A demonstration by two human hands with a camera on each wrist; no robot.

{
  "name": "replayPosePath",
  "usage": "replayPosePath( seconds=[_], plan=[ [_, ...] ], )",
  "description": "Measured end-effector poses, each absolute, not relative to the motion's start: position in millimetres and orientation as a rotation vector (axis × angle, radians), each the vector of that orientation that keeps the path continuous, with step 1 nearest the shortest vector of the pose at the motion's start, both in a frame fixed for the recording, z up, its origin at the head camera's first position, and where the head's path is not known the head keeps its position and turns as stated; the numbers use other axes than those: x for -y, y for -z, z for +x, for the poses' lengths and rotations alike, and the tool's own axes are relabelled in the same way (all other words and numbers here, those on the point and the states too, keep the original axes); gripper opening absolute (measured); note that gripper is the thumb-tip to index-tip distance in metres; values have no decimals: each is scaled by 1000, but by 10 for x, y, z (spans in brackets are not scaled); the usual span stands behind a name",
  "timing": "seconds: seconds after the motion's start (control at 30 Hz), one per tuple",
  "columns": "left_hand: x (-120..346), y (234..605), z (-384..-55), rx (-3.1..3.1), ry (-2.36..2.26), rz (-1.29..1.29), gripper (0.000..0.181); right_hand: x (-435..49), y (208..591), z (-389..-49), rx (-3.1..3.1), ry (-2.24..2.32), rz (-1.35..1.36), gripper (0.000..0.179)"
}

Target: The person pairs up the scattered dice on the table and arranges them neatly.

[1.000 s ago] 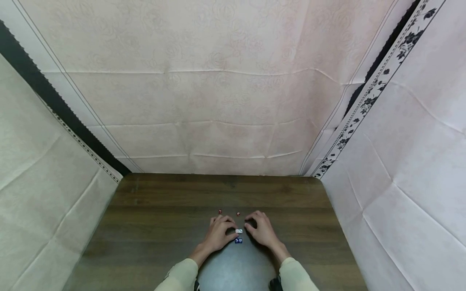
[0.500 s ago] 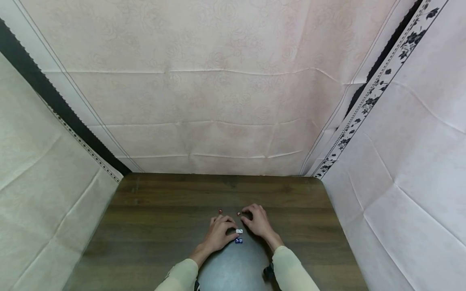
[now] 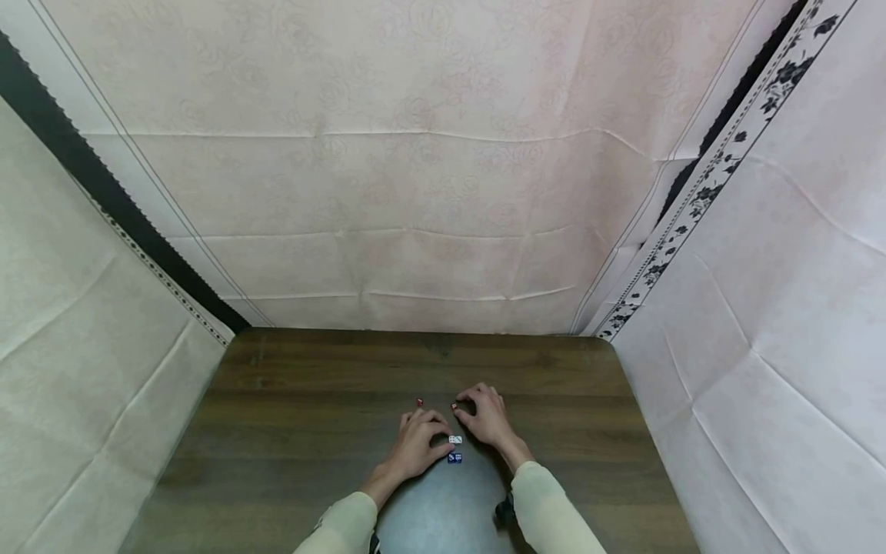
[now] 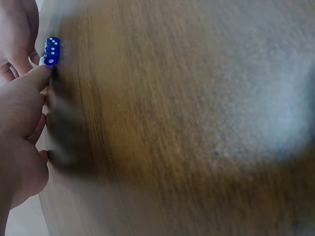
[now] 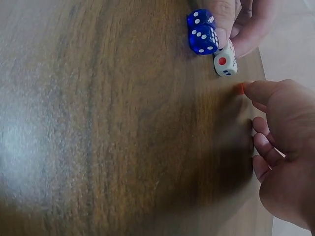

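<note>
Two blue dice [image 3: 454, 458] lie side by side on the table, nearest the person. Just beyond them is a pair of white dice [image 3: 454, 439]. My left hand [image 3: 415, 445] pinches the left-hand white die between thumb and forefinger; in the right wrist view, the thumb covers part of the white die [image 5: 226, 63] row beside the blue dice [image 5: 203, 39]. Farther out, my right hand [image 3: 487, 417] has thumb and forefinger on either side of a red die [image 3: 454, 405], pinching it. Only a red sliver shows at the thumb tip in the right wrist view.
Another red die [image 3: 419, 402] stands on the wooden table [image 3: 311, 385], just beyond the left fingers. Pale cloth hangings [image 3: 415, 192] rise behind the table and along both sides.
My right hand has moved away from the right of the white dice, outward and slightly left, and taken hold of the red die. My left hand has stayed put.
</note>
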State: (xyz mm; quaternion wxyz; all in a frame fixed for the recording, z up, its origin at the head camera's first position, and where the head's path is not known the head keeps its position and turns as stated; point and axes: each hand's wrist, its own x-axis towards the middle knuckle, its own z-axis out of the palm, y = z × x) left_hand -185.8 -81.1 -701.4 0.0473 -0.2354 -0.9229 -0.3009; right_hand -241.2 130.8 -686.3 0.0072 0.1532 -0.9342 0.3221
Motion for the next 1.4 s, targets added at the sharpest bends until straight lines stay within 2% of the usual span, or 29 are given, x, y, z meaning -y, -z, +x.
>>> replayPosePath(
  seconds=[1.4],
  plan=[
    [816,7021,-1847,2812,918,-708,15,-1320,6870,-2317,2880,-1061,451,5]
  ],
)
